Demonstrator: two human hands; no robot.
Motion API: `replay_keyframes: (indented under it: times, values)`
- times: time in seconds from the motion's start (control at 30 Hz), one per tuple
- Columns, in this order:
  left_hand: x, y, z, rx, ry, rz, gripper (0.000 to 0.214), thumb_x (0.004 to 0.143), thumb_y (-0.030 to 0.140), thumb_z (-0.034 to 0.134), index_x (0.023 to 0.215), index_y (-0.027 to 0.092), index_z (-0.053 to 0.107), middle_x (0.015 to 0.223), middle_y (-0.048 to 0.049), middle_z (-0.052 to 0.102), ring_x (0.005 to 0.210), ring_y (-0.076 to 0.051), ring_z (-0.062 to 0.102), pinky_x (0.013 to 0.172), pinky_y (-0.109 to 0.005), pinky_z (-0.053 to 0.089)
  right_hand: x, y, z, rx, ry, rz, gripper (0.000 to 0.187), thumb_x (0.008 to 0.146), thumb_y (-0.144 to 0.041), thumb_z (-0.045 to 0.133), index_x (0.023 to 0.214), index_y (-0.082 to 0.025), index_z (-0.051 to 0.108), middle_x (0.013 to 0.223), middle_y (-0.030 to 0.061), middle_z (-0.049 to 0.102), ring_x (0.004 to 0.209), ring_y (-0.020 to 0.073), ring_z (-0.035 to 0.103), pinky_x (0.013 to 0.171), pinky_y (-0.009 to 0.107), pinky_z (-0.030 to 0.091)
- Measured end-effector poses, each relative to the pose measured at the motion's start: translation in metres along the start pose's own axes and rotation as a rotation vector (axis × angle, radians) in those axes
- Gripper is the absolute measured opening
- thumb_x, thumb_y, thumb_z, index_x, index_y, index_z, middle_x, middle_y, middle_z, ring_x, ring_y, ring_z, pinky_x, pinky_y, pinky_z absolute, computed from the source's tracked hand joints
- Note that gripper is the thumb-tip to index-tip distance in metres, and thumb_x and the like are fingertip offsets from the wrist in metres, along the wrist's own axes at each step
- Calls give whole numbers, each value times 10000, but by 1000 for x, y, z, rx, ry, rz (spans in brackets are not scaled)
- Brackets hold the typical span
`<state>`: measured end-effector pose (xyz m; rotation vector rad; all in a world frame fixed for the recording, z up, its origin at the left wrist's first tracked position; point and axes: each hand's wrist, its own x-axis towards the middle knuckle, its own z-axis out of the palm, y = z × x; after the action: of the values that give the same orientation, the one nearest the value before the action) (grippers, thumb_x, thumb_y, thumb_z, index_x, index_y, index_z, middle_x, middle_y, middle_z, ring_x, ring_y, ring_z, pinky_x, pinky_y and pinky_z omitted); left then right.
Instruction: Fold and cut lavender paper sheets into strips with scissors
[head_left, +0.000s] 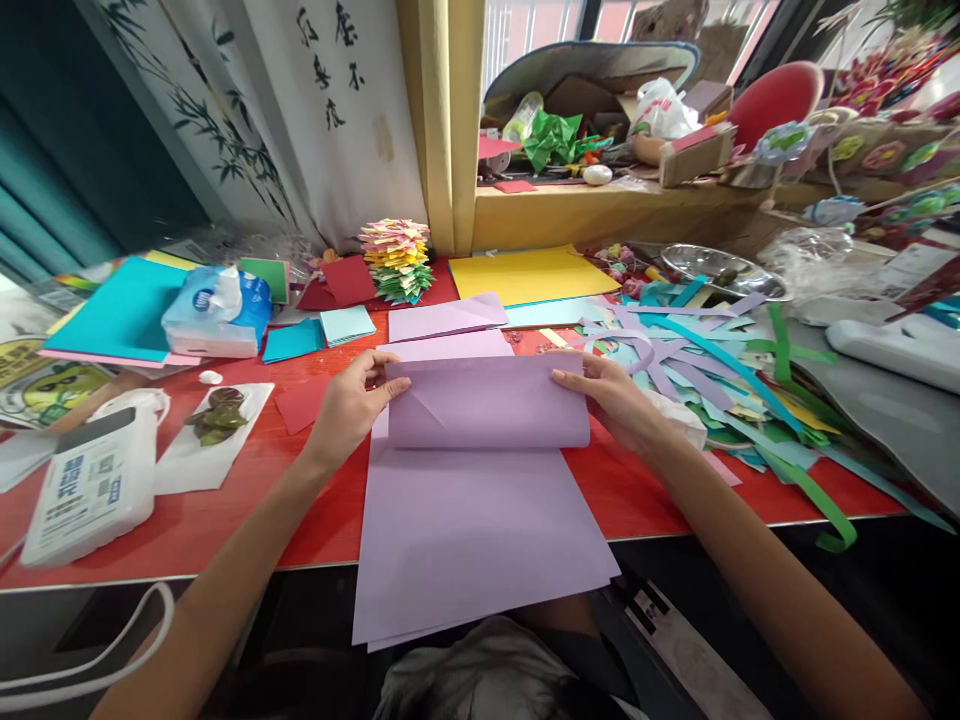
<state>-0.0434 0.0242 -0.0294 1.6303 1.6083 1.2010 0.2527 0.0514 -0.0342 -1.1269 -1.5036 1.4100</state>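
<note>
A sheet of purple paper is bent over on itself, its curved fold toward me. My left hand pinches the sheet's left upper corner between thumb and fingers. At the right upper corner, my right hand grips the same sheet in a like pinch. Under it lie more purple sheets, which hang past the table's front edge. Behind the bent sheet sits a flat stack of folded purple paper.
Cut paper strips pile up at the right, near a metal bowl. A tissue pack, blue paper squares and a white device lie left. Yellow paper and a folded-paper tower stand at the back.
</note>
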Motion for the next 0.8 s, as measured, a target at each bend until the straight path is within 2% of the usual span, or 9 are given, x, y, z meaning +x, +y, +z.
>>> replay_keyframes:
  times: [0.17, 0.3, 0.47, 0.8]
  values:
    - [-2, 6, 0, -110, 79, -15, 353, 696, 389, 635, 984, 192, 579, 798, -17, 562, 659, -118, 495, 540, -224, 374, -4, -3, 3, 69, -25, 12, 313, 716, -415, 645, 906, -167, 634, 921, 69, 651, 768, 177, 604, 694, 320, 475]
    - [-5, 10, 0, -96, 93, -2, 327, 704, 382, 632, 969, 195, 589, 786, -12, 537, 696, -123, 496, 556, -216, 388, -5, -1, 5, 38, 58, -25, 308, 725, -434, 633, 863, -161, 658, 825, 51, 655, 728, 172, 596, 654, 307, 464]
    - [-6, 11, 1, -97, 72, 3, 326, 720, 383, 620, 988, 201, 576, 765, 2, 532, 664, -111, 479, 558, -220, 379, -7, -3, 8, 34, 136, -68, 292, 734, -446, 622, 837, -173, 641, 822, 39, 645, 743, 177, 586, 629, 286, 459]
    - [-7, 11, 2, -105, 57, 22, 314, 725, 366, 626, 995, 212, 586, 690, 27, 505, 522, -74, 417, 482, -205, 358, -7, 0, 9, -19, 294, -156, 309, 754, -450, 608, 637, -168, 559, 618, -14, 463, 534, 86, 387, 454, 214, 300]
